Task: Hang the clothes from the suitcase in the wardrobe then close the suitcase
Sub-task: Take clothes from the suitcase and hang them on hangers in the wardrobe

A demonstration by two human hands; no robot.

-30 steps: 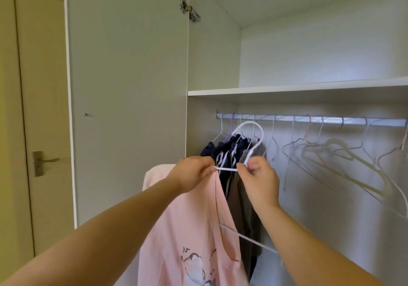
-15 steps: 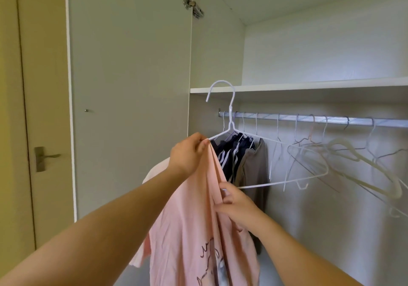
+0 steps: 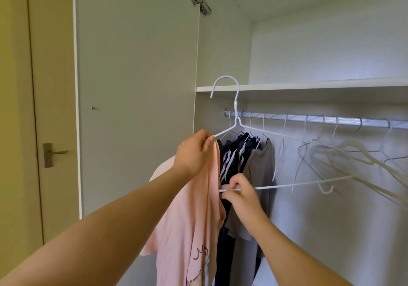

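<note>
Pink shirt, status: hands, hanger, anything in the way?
Left hand pinches pink shirt and hanger; right hand grips its bottom bar. Hanger off the rail. Hung clothes, empty hangers crowd rail.

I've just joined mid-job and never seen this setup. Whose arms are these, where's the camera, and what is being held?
No machine: these are a person's bare arms, filmed by one camera on their head, facing an open wardrobe. The left hand grips a pink shirt and one end of a white hanger; the right hand pinches the hanger's bottom bar. Its hook is not on the rail yet. Dark clothes already hang there beside empty hangers. The suitcase is out of view.
</note>
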